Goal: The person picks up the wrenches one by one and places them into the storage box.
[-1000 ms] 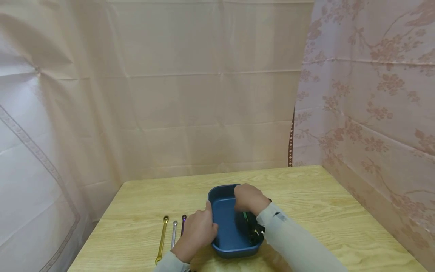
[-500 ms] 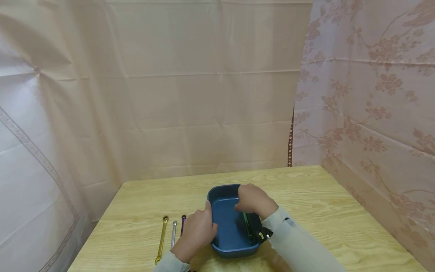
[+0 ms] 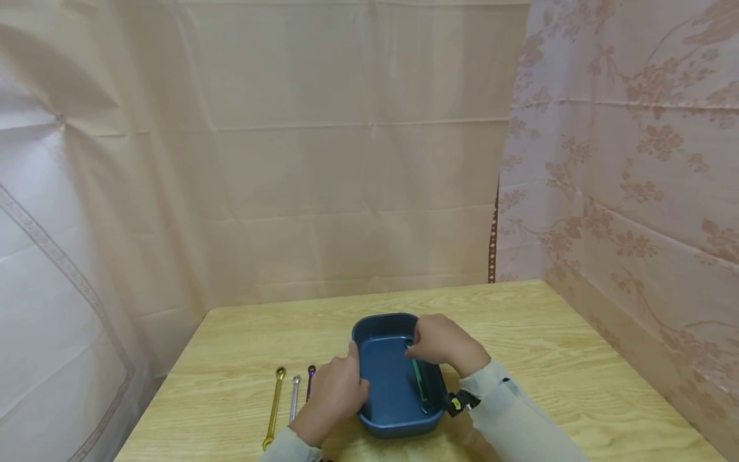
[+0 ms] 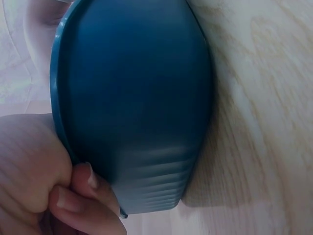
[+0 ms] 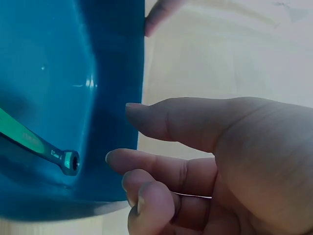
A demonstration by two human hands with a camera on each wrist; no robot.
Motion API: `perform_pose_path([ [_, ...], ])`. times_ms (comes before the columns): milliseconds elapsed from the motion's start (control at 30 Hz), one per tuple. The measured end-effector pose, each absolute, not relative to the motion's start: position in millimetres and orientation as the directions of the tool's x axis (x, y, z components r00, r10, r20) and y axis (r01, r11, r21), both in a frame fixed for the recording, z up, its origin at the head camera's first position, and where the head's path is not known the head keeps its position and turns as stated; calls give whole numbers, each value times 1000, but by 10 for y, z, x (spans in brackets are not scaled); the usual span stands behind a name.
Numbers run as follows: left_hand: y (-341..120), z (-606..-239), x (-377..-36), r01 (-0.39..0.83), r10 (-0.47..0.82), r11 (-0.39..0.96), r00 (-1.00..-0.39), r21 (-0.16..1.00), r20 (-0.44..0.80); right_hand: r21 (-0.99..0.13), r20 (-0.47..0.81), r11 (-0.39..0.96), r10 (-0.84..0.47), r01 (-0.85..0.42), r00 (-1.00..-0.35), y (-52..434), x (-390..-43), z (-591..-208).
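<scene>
A blue rectangular tray (image 3: 385, 385) stands on the table. Its left rim is gripped by my left hand (image 3: 337, 393); the left wrist view shows curled fingers (image 4: 88, 208) at the tray's edge. Inside the tray, along its right side, lies a green combination wrench (image 3: 419, 384), its ring end partly beside my right hand (image 3: 449, 343). That hand is over the tray's far right rim. In the right wrist view its thumb and forefinger stand apart with nothing between them, and the green wrench rests clear of the fingertips.
Left of the tray, side by side on the wooden table (image 3: 502, 333), lie a gold wrench (image 3: 274, 407), a silver wrench (image 3: 295, 396) and a purple wrench (image 3: 311, 380), partly hidden by my left hand. Cloth curtains (image 3: 369, 160) hang behind and at the sides.
My right hand has moved right, out from the tray's middle toward its right rim, uncovering the green wrench left inside. The left hand keeps its place on the rim.
</scene>
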State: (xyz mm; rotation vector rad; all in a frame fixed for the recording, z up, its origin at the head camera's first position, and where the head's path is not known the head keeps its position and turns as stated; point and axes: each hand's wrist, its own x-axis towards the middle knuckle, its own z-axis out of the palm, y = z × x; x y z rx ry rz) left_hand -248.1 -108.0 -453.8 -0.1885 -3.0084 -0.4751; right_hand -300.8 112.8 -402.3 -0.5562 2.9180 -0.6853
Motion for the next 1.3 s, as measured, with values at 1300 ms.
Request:
perform_pose_path([
  [1300,-1080,-4543,-2470,141,110,942,-987,305,117,-560,4,801,-253,-212,-967,1643,-2955,-3878],
])
